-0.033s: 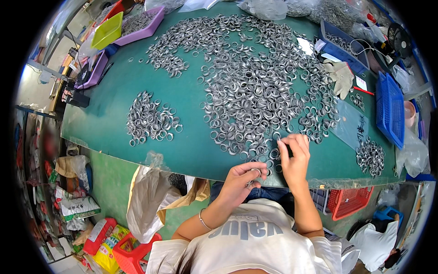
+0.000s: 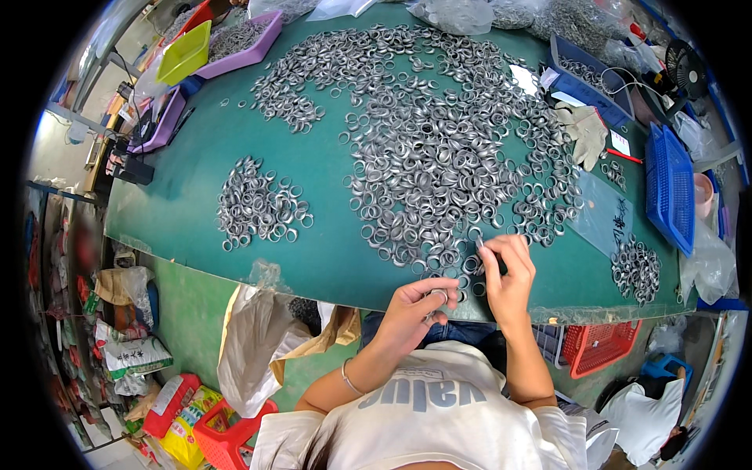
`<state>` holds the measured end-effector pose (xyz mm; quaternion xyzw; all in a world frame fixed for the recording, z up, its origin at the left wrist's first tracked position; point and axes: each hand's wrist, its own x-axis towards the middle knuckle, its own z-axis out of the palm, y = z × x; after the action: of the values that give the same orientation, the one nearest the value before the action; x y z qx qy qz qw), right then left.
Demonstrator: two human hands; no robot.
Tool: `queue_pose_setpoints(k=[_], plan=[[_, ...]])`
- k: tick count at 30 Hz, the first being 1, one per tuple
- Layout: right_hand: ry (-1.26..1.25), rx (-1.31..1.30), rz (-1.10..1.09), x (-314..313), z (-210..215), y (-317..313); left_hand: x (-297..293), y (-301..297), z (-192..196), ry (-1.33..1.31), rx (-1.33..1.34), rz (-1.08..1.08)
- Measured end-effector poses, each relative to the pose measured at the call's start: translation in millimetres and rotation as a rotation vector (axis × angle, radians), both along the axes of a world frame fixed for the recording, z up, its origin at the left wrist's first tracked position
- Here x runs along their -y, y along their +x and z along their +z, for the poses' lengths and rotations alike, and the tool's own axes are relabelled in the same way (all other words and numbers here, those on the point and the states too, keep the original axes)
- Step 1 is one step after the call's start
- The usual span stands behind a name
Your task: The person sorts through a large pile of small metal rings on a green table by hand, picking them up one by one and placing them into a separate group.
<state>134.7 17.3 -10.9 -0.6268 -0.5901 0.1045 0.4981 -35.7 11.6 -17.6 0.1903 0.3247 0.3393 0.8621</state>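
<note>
A workshop, likely a small-parts sorting or assembly shop. Evidence: a broad green worktable [image 2: 164, 207] heaped with hundreds of identical metal rings [image 2: 431, 164]; more parts in a purple bin [image 2: 269, 41] and a dark blue bin [image 2: 609, 100] along its edges. Work glove [image 2: 584, 135] and small black fan [image 2: 686, 67] at right. Green-painted floor [image 2: 188, 309], crowded shelving [image 2: 59, 313], stuffed sacks [image 2: 135, 356]; a second person [image 2: 642, 419] low at right.

Heap of rings [image 2: 439, 164] spreads across the middle of the worktable [image 2: 172, 211] | second pile [image 2: 254, 202] lies to its left, third pile [image 2: 636, 270] at the near right corner | glove [image 2: 583, 133] rests right of the heap, fan [image 2: 686, 66] beyond it | left hand [image 2: 419, 304], right hand [image 2: 509, 276] at the heap's near edge
</note>
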Motion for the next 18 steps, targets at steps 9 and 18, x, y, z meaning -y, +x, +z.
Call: queue_pose_setpoints(k=[9,18], plan=[[0.14,0.337,0.392,31,15,1,-7,-1,6,-0.024,0.172,-0.092],[-0.017,0.028,0.011,13,5,9,-4,0,5,-0.044,0.014,-0.11]])
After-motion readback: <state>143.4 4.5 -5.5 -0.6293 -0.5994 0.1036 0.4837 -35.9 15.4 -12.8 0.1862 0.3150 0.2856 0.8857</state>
